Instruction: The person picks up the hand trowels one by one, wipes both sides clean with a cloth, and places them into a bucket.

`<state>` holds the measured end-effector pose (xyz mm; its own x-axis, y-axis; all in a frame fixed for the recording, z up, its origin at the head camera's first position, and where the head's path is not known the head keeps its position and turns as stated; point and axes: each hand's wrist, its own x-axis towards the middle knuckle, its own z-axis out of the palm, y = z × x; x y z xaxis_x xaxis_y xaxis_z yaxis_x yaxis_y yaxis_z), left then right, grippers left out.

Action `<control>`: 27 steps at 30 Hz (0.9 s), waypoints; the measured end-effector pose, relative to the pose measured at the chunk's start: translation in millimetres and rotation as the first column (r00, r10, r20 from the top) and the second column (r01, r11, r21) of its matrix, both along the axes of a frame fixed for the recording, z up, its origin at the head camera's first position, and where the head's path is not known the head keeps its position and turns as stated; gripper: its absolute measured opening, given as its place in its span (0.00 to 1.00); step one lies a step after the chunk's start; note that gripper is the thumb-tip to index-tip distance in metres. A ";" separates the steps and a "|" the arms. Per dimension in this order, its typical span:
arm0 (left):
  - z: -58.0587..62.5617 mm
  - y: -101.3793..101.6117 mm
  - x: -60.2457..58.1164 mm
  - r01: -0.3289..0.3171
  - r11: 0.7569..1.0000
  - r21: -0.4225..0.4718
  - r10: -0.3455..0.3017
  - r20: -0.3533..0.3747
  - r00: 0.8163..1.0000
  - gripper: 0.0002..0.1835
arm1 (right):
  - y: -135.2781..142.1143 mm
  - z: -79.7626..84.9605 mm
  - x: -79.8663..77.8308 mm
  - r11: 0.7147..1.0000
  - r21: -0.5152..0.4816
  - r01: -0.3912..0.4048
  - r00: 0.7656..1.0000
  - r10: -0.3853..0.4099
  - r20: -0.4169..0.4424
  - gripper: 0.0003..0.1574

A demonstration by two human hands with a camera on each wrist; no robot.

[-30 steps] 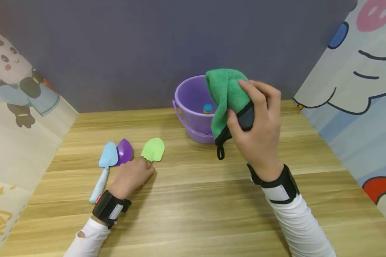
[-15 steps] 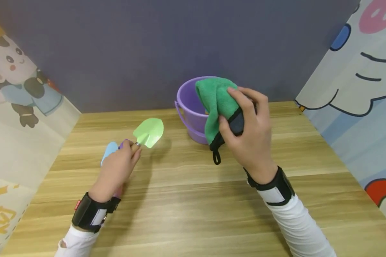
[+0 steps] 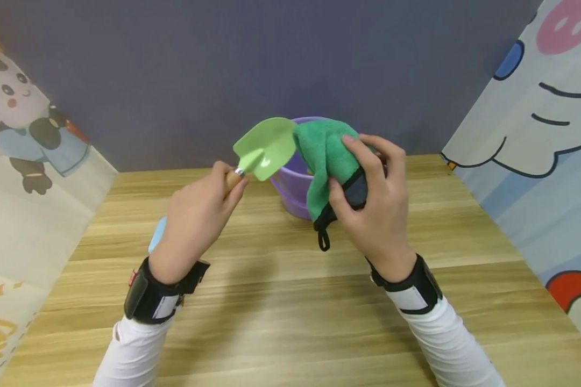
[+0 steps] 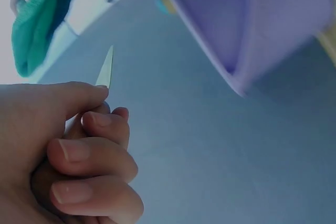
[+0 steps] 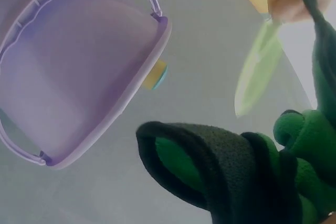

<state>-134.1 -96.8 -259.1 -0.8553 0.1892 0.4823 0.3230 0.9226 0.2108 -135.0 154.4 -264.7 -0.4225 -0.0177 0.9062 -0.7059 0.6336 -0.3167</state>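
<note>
My left hand [image 3: 196, 215] grips the wooden handle of a light green garden trowel [image 3: 271, 142], raised above the table with its blade pointing up and right. In the left wrist view the blade shows nearly edge-on above my curled fingers. My right hand [image 3: 380, 207] holds a bunched green towel [image 3: 321, 145] with dark trim and a black hanging loop. Behind the towel stands a purple bucket [image 3: 295, 191], partly covered by it and by the trowel blade. A small yellow-and-blue thing [image 5: 155, 76] shows at the bucket's rim in the right wrist view.
The blade of a light blue trowel [image 3: 157, 235] peeks out beside my left hand, which hides the rest of it. A grey wall [image 3: 193, 86] closes off the back of the wooden table [image 3: 290, 322]. Cartoon-printed panels [image 3: 552, 134] stand at both sides.
My left hand has picked up the green trowel from the table and brought it up and right to the bucket. The right hand has shifted slightly left and down with the towel.
</note>
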 end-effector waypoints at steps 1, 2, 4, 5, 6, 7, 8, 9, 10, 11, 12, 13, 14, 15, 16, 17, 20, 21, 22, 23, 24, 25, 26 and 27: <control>1.8 7.0 -1.1 0.009 1.000 -0.002 -0.009 0.001 1.000 0.19 | -0.4 -0.3 0.7 1.000 -0.005 0.002 1.000 -0.002 -0.004 0.30; 3.2 13.8 -1.6 0.021 1.000 0.001 -0.021 0.000 1.000 0.19 | -1.0 -0.7 1.7 1.000 -0.010 0.004 1.000 -0.004 -0.009 0.30; 4.3 25.8 -1.6 0.046 0.999 0.014 -0.046 -0.004 0.999 0.19 | -3.2 -1.4 3.7 1.000 -0.022 -0.006 1.000 0.005 -0.026 0.29; 3.9 30.9 -1.6 0.060 0.998 0.023 -0.060 -0.012 0.998 0.19 | -4.6 -2.0 4.9 1.000 -0.026 -0.013 0.999 0.012 -0.037 0.29; 3.4 35.4 -1.2 0.072 0.997 0.033 -0.072 -0.019 0.997 0.18 | -6.1 -2.5 6.0 0.999 -0.023 -0.023 0.999 0.021 -0.047 0.29; 2.8 39.2 -0.7 0.089 0.995 0.040 -0.088 -0.028 0.996 0.18 | -7.7 -3.1 7.1 0.999 -0.020 -0.034 0.998 0.033 -0.058 0.29; 2.0 42.3 0.0 0.105 0.993 0.050 -0.103 -0.038 0.994 0.17 | -9.5 -3.9 8.1 0.999 -0.010 -0.046 0.997 0.045 -0.067 0.29; 1.1 44.8 0.4 0.124 0.990 0.061 -0.121 -0.045 0.992 0.17 | -11.3 -4.7 8.8 0.998 0.006 -0.056 0.996 0.056 -0.074 0.29; 0.5 46.9 0.8 0.137 0.988 0.072 -0.134 -0.044 0.990 0.16 | -13.0 -5.4 9.4 0.997 0.027 -0.065 0.995 0.067 -0.080 0.29; -0.2 48.6 1.2 0.150 0.985 0.082 -0.147 -0.041 0.988 0.15 | -14.6 -6.2 9.9 0.996 0.049 -0.073 0.993 0.077 -0.084 0.29; -0.6 50.1 1.6 0.159 0.983 0.089 -0.156 -0.038 0.987 0.14 | -16.2 -6.9 10.1 0.994 0.073 -0.080 0.993 0.086 -0.086 0.28; -0.6 50.6 2.6 0.162 0.983 0.091 -0.159 -0.032 0.987 0.11 | -18.4 -7.9 10.4 0.992 0.094 -0.086 0.992 0.094 -0.086 0.28; -0.7 51.0 3.7 0.159 0.983 0.095 -0.157 -0.027 0.987 0.09 | -20.5 -8.9 10.6 0.989 0.115 -0.089 0.991 0.099 -0.085 0.28; -0.8 51.5 4.6 0.155 0.983 0.096 -0.153 -0.028 0.988 0.07 | -22.2 -10.0 10.9 0.987 0.131 -0.092 0.991 0.103 -0.084 0.28; -1.0 51.9 5.5 0.151 0.984 0.098 -0.148 -0.034 0.988 0.07 | -23.7 -11.1 11.1 0.985 0.142 -0.094 0.991 0.107 -0.083 0.28; -1.5 52.4 6.3 0.149 0.984 0.099 -0.145 -0.047 0.988 0.08 | -24.8 -12.1 11.1 0.984 0.149 -0.093 0.991 0.106 -0.083 0.28; -3.6 54.3 7.7 0.151 0.983 0.103 -0.141 -0.101 0.985 0.10 | -26.6 -14.8 10.9 0.984 0.152 -0.087 0.991 0.101 -0.083 0.29; -4.3 55.1 7.8 0.154 0.982 0.106 -0.142 -0.118 0.983 0.10 | -26.5 -15.6 10.6 0.985 0.148 -0.084 0.992 0.098 -0.085 0.29; -4.7 55.9 7.7 0.157 0.982 0.107 -0.142 -0.135 0.981 0.10 | -26.4 -16.3 10.1 0.986 0.144 -0.080 0.992 0.093 -0.086 0.29; -5.1 56.7 7.6 0.158 0.982 0.107 -0.142 -0.148 0.979 0.10 | -26.2 -16.9 9.4 0.987 0.142 -0.073 0.992 0.086 -0.088 0.29; -5.4 57.4 7.3 0.160 0.981 0.108 -0.142 -0.158 0.977 0.11 | -25.8 -17.5 8.6 0.988 0.140 -0.066 0.993 0.079 -0.089 0.29; -5.4 57.9 7.1 0.162 0.981 0.108 -0.143 -0.164 0.976 0.11 | -25.4 -18.2 7.7 0.989 0.138 -0.058 0.993 0.071 -0.090 0.29; -5.1 58.3 6.9 0.164 0.981 0.107 -0.145 -0.167 0.975 0.11 | -25.0 -18.8 6.7 0.989 0.138 -0.050 0.994 0.063 -0.091 0.29; -5.2 58.6 6.5 0.164 0.981 0.102 -0.145 -0.170 0.975 0.11 | -24.6 -19.4 5.6 0.990 0.138 -0.042 0.994 0.055 -0.090 0.29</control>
<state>-127.7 -38.2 -264.3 -0.7291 0.2484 0.6378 0.4982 0.8315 0.2456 -129.4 129.8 -284.1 -0.3316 -0.1615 0.9295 -0.7593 0.6305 -0.1613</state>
